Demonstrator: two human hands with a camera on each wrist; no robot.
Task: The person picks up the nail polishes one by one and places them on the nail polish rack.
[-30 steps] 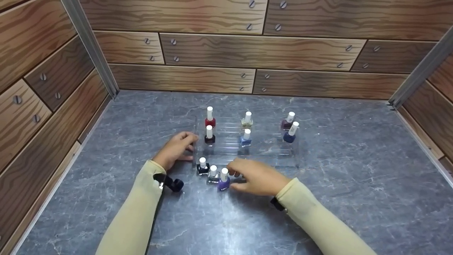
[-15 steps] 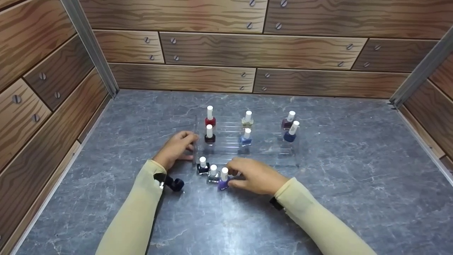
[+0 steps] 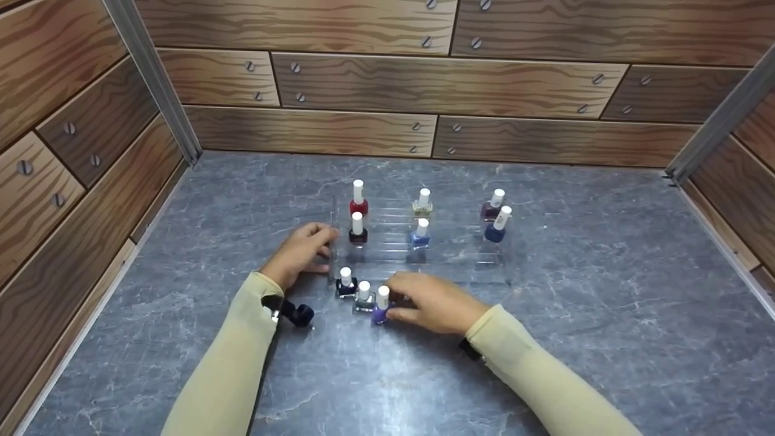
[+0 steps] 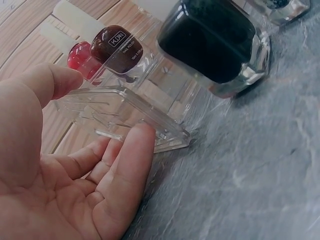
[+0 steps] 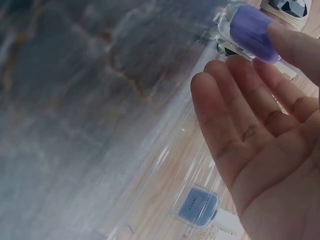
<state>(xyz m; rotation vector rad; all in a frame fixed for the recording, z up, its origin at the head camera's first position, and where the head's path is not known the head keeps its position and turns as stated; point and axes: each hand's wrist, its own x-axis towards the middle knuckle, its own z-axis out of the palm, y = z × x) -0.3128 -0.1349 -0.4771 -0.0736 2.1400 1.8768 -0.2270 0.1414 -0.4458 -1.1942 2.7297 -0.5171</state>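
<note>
My left hand (image 3: 303,249) holds the left end of a clear tiered rack (image 4: 120,107), thumb at its upper edge and fingers against its side. With thumb and index fingertip, my right hand (image 3: 435,301) pinches a purple nail polish bottle (image 5: 250,31). That bottle (image 3: 380,313) stands upright on the table, at the right end of a short row. Beside it are a clear nail polish bottle (image 3: 364,301) and a dark green-black one (image 4: 210,42). Red (image 3: 358,206), dark brown (image 3: 358,235) and light blue (image 3: 419,239) nail polish bottles stand on the rack.
On the rack's right side are a plum bottle (image 3: 491,210) and a tilted dark blue bottle (image 3: 494,233); a pale glitter bottle (image 3: 422,209) stands at its middle. Wood-patterned walls (image 3: 363,85) enclose the grey marbled table (image 3: 605,272).
My right hand has moved slightly left, and its thumb and fingers have come onto the purple nail polish bottle. My left hand and the rack have stayed in place.
</note>
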